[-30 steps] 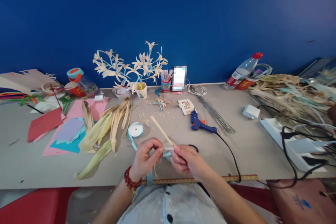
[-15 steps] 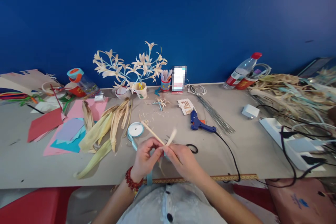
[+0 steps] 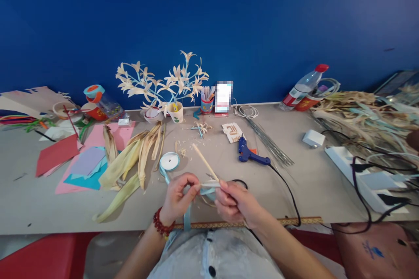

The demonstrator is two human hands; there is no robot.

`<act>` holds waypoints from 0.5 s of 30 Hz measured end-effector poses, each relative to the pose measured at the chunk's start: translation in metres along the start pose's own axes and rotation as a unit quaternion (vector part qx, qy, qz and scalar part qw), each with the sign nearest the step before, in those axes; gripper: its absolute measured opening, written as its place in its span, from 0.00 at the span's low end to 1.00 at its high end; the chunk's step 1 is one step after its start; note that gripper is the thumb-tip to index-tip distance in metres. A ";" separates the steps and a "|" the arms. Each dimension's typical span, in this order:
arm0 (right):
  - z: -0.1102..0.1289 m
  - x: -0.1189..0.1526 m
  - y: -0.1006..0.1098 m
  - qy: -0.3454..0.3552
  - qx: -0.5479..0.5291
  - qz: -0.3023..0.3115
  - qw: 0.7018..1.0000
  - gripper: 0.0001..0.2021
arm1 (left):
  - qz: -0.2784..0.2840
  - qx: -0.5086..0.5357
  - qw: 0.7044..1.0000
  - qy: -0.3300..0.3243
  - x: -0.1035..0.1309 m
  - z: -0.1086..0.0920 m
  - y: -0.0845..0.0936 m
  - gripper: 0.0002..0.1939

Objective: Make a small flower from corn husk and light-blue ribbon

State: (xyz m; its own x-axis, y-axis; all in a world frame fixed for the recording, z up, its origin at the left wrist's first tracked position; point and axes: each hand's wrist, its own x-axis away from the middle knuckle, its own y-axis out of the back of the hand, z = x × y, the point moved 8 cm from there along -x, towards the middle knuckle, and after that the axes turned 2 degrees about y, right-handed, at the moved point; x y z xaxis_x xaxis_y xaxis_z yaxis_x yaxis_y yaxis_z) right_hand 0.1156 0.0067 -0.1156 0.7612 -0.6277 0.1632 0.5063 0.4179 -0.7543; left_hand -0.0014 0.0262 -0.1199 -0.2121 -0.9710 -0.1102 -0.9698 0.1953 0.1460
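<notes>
My left hand (image 3: 180,196), with a red bead bracelet at the wrist, pinches one end of a pale corn husk strip (image 3: 209,184). The strip runs across to my right hand (image 3: 232,200), whose closed fingers grip the lower end of a light wooden stick (image 3: 204,161). That stick slants up and to the left over the table. Under the hands, partly hidden, lies light blue ribbon (image 3: 187,218). Just beyond my left hand sits a ribbon spool (image 3: 169,161). A black loop (image 3: 241,182), perhaps a scissor handle, shows behind my right hand.
Dried corn husks (image 3: 131,161) and coloured paper (image 3: 87,161) lie left. Husk flowers (image 3: 176,80) stand in cups at the back. A blue glue gun (image 3: 250,154) and thin wires (image 3: 271,141) are right of centre, near a power strip (image 3: 347,170) with cables.
My hands have moved apart, stretching the husk strip between them. The wooden stick has shifted right and now stands out from my right hand; the husk end no longer points upward.
</notes>
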 end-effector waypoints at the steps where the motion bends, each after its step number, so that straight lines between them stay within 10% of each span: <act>1: 0.001 0.002 -0.002 -0.004 -0.023 0.016 1.000 0.26 | 0.001 0.002 1.000 0.004 0.000 0.003 0.002 0.09; 8: 0.008 0.040 0.023 0.010 -0.058 0.020 0.998 0.32 | -0.033 0.020 0.998 0.053 0.001 0.038 0.029 0.11; 12: 0.062 0.066 0.066 0.242 0.045 -0.187 0.951 0.32 | -0.100 0.117 0.984 0.092 0.006 0.048 0.040 0.12; 15: 0.053 0.050 0.071 0.187 0.196 -0.302 0.914 0.26 | -0.104 0.170 0.977 0.074 0.007 0.036 0.028 0.10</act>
State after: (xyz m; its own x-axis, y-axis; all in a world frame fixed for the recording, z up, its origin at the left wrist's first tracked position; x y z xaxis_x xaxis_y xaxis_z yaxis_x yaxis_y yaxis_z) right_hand 0.2114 0.0399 -0.1271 0.1403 -0.9718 0.1898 0.9505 0.0785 -0.3007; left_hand -0.0341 0.0301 -0.1517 -0.0104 -0.9989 0.0452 -0.9792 0.0010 -0.2029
